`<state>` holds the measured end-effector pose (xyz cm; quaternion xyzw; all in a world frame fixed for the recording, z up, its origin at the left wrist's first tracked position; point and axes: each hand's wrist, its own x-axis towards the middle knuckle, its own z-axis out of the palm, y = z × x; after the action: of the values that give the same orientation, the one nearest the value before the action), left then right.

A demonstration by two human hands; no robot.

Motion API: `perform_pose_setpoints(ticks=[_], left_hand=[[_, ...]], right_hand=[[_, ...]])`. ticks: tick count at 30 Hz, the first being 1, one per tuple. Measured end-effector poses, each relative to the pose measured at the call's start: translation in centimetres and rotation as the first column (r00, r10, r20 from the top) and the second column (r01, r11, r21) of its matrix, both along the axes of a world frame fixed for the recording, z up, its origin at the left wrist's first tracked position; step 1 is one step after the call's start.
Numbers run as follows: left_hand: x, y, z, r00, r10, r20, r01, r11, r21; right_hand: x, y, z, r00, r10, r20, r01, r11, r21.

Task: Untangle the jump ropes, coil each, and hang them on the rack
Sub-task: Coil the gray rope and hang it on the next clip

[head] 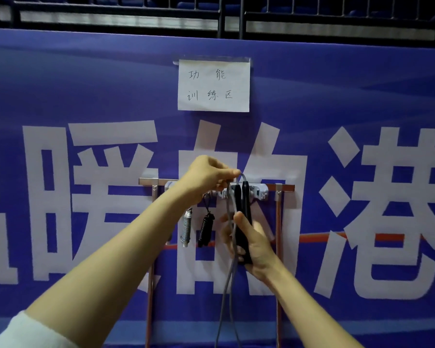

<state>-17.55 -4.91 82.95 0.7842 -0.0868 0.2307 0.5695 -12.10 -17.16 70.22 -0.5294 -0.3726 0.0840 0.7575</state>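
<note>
Blue banner [86,84] backdrop | rack [284,187]: 2 coils hang left of the fingers, 1 silver coil [186,227], 1 black coil [206,228] | left hand [206,177] pinches 1 grey jump rope [226,292] loop at the rack | right hand [254,247] curls round 2 black handles [244,212] below

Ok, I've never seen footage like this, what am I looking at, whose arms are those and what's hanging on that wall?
No machine here: this is one picture from a camera worn on a person's head, so both arms are the wearer's own. The left hand pinches the top of a grey rope up at the rack, by its hook strip. The right hand, lower, grips two black handles. The rope hangs down out of the picture. A silver spring and a black spring hang from that strip. Behind is a blue banner with a paper sign.
</note>
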Motion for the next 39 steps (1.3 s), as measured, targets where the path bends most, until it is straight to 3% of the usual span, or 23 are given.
perform_pose_setpoints(ticks=[2,9,14,20,25,27,30,33,39], left_hand=[[0.1,-0.2,-0.7,0.999,0.020,0.041,-0.016,0.996,-0.090],[1.2,-0.6,-2.6,0.989,0.057,0.138,-0.034,0.986,-0.161],[1.5,-0.3,-2.0,0.984,0.054,0.173,-0.026,0.987,-0.158],[1.4,0.1,-3.2,0.988,-0.102,0.115,0.137,0.924,-0.356],[1.6,0.1,-5.3,0.990,-0.129,0.052,0.139,0.949,-0.282],[1.8,0.6,-5.8,0.974,-0.222,0.036,0.224,0.937,-0.268],[1.6,0.4,-6.6,0.951,-0.310,0.022,0.297,0.885,-0.360],[1.6,0.5,-7.1,0.966,-0.260,0.005,0.243,0.894,-0.376],[1.6,0.8,-6.8,0.930,-0.354,-0.098,0.285,0.865,-0.414]], right_hand=[[-0.5,0.0,0.0,0.998,-0.063,0.010,0.063,0.998,-0.024],[-0.9,0.3,0.5,0.951,-0.285,0.119,0.305,0.926,-0.222],[-1.2,0.3,1.1,0.981,-0.184,0.065,0.194,0.954,-0.228],[-1.2,0.0,1.1,0.993,-0.110,-0.034,0.101,0.976,-0.194],[-1.2,-0.1,1.3,0.991,-0.087,-0.098,0.074,0.989,-0.126],[-1.2,-0.2,1.5,0.990,-0.075,-0.118,0.063,0.992,-0.105],[-1.2,-0.4,1.7,0.990,-0.024,-0.137,0.012,0.996,-0.085],[-1.3,-0.8,1.7,0.992,0.058,-0.111,-0.072,0.989,-0.128],[-1.1,-2.2,2.6,0.994,0.100,-0.038,-0.107,0.925,-0.366]])
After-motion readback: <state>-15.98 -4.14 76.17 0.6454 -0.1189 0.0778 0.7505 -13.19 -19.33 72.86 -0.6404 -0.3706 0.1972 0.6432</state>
